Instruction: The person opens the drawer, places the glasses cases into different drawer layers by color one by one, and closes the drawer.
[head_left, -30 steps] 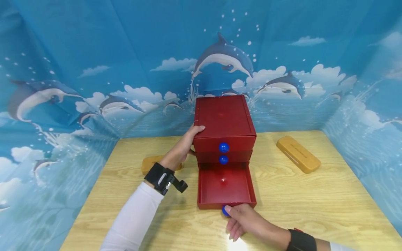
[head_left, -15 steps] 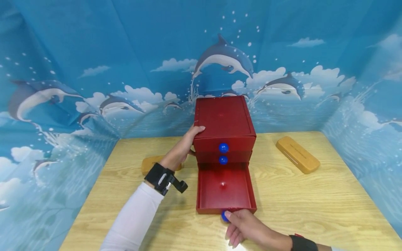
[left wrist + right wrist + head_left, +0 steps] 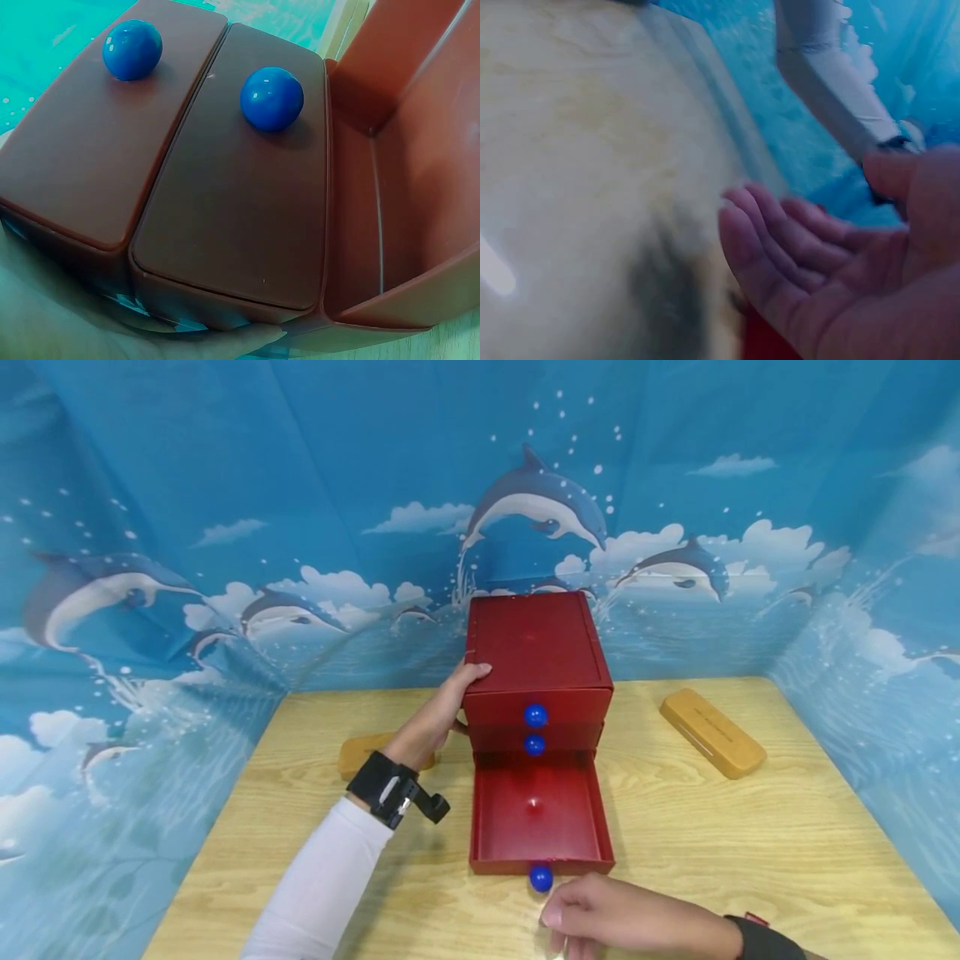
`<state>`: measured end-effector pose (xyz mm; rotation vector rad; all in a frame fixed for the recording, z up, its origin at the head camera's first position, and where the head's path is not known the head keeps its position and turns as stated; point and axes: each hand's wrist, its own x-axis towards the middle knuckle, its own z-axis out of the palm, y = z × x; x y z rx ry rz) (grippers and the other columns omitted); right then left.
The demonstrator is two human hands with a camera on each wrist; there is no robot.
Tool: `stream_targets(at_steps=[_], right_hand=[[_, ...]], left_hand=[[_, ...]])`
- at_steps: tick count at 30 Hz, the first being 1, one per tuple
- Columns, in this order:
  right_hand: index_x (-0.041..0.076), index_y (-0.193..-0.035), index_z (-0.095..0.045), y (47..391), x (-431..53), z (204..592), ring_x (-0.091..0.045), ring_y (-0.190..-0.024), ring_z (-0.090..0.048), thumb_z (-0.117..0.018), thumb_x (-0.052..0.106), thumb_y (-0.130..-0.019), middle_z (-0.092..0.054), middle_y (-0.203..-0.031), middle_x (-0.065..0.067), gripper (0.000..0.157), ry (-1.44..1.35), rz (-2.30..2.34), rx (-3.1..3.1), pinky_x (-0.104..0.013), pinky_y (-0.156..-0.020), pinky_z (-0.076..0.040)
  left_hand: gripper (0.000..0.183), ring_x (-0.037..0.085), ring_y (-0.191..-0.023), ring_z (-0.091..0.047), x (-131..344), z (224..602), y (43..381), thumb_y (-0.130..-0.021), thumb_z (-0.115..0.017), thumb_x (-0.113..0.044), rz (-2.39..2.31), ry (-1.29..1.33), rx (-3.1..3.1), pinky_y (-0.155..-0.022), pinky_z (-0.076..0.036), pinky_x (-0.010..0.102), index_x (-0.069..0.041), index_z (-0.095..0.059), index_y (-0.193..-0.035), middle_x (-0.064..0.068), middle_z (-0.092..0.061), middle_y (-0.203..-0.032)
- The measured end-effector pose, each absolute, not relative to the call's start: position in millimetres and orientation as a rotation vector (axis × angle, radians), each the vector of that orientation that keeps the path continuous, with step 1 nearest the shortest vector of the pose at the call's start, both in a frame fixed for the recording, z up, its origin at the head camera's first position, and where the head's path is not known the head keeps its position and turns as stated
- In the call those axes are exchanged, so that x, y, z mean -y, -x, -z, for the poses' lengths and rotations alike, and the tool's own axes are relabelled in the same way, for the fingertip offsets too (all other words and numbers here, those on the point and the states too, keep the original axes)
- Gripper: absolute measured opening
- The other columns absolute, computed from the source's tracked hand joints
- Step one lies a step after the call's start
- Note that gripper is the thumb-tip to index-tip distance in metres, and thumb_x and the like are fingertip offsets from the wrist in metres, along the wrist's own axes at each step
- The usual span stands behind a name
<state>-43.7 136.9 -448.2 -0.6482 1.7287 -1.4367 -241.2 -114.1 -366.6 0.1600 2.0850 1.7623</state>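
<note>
A red drawer cabinet (image 3: pixel 534 643) stands upright in the middle of the table. Its bottom drawer (image 3: pixel 536 827) is pulled far out, with nothing inside, while the upper drawers are closed. Round blue knobs mark the fronts, such as the top knob (image 3: pixel 133 49) and the bottom drawer's knob (image 3: pixel 541 878). My left hand (image 3: pixel 442 706) holds the cabinet's left side, thumb over the top edge and the other fingers against the side wall. Just right of the bottom knob, my right hand (image 3: pixel 600 914) hovers apart from it, fingers loosely bent and holding nothing.
One yellow-brown oblong case (image 3: pixel 712 732) lies at the right on the wooden table (image 3: pixel 712 835). Another similar case (image 3: pixel 360 755) sits partly behind the left forearm. A blue dolphin-print curtain (image 3: pixel 337 485) hangs around the back and sides.
The bottom drawer has come slightly farther toward me. My right hand has let go of its blue knob and moved a little right and down. My left hand stays on the cabinet.
</note>
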Motion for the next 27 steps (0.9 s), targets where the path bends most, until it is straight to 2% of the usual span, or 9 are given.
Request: stream_targets(at_steps=[5, 9, 12, 14, 18, 21, 27], right_hand=[[0.017, -0.115, -0.062, 55.9, -157.6, 414.6, -0.016, -0.09, -0.063, -0.046, 0.021, -0.102, -0.066, -0.104, -0.001, 0.021, 0.881, 1.396, -1.898, -0.033, -0.076, -0.053], [0.024, -0.12, -0.06, 67.1, -177.7, 381.8, -0.013, -0.095, -0.061, -0.049, 0.022, -0.1, -0.065, -0.111, 0.004, 0.022, 0.944, 1.333, -2.223, -0.031, -0.077, -0.052], [0.028, -0.12, -0.059, 76.9, -194.3, 363.3, -0.01, -0.091, -0.06, -0.053, 0.025, -0.098, -0.064, -0.111, 0.008, 0.023, 0.942, 1.26, -2.527, -0.032, -0.072, -0.052], [0.027, -0.122, -0.057, 86.3, -204.8, 356.5, -0.01, -0.094, -0.059, -0.056, 0.027, -0.097, -0.062, -0.114, 0.008, 0.026, 0.919, 1.168, -2.753, -0.034, -0.073, -0.052], [0.018, -0.13, -0.052, 110.0, -227.0, 358.3, -0.023, -0.106, -0.056, -0.058, 0.033, -0.095, -0.055, -0.127, -0.004, 0.038, 0.775, 0.976, -3.065, -0.048, -0.079, -0.05], [0.011, -0.132, -0.05, 130.8, -245.4, 370.5, -0.035, -0.112, -0.051, -0.059, 0.039, -0.093, -0.053, -0.13, -0.015, 0.049, 0.661, 0.876, -3.212, -0.057, -0.082, -0.045], [0.003, -0.134, -0.045, 169.8, -285.0, 400.2, -0.048, -0.114, -0.043, -0.061, 0.051, -0.088, -0.047, -0.131, -0.028, 0.069, 0.481, 0.694, -3.368, -0.066, -0.081, -0.039]], left_hand=[[0.065, 0.031, -0.112, -0.047, 114.9, 365.5, 240.6, -0.087, -0.047, -0.067, -1.774, -0.181, -2.065, -0.074, -0.048, 0.054, -0.042, -0.025, -0.142, 0.006, -0.045, -0.128], [0.068, 0.032, -0.112, -0.047, 114.3, 364.2, 240.6, -0.086, -0.047, -0.068, -1.763, -0.17, -2.072, -0.074, -0.048, 0.055, -0.04, -0.023, -0.144, 0.007, -0.044, -0.128], [0.07, 0.032, -0.111, -0.047, 113.1, 364.4, 241.0, -0.086, -0.046, -0.069, -1.752, -0.156, -2.077, -0.074, -0.048, 0.055, -0.04, -0.021, -0.145, 0.008, -0.043, -0.128], [0.069, 0.032, -0.111, -0.047, 113.8, 365.0, 241.1, -0.086, -0.046, -0.068, -1.76, -0.149, -2.081, -0.074, -0.048, 0.054, -0.04, -0.022, -0.144, 0.008, -0.044, -0.128], [0.065, 0.031, -0.109, -0.049, 115.7, 366.4, 239.5, -0.087, -0.047, -0.067, -1.776, -0.168, -2.08, -0.073, -0.049, 0.053, -0.041, -0.025, -0.142, 0.007, -0.046, -0.126], [0.064, 0.031, -0.109, -0.05, 115.9, 367.4, 238.7, -0.087, -0.047, -0.067, -1.785, -0.185, -2.072, -0.072, -0.049, 0.052, -0.04, -0.027, -0.14, 0.007, -0.048, -0.125], [0.069, 0.031, -0.109, -0.049, 114.4, 366.5, 240.6, -0.084, -0.048, -0.07, -1.769, -0.154, -2.08, -0.074, -0.048, 0.053, -0.036, -0.027, -0.141, 0.007, -0.047, -0.125]])
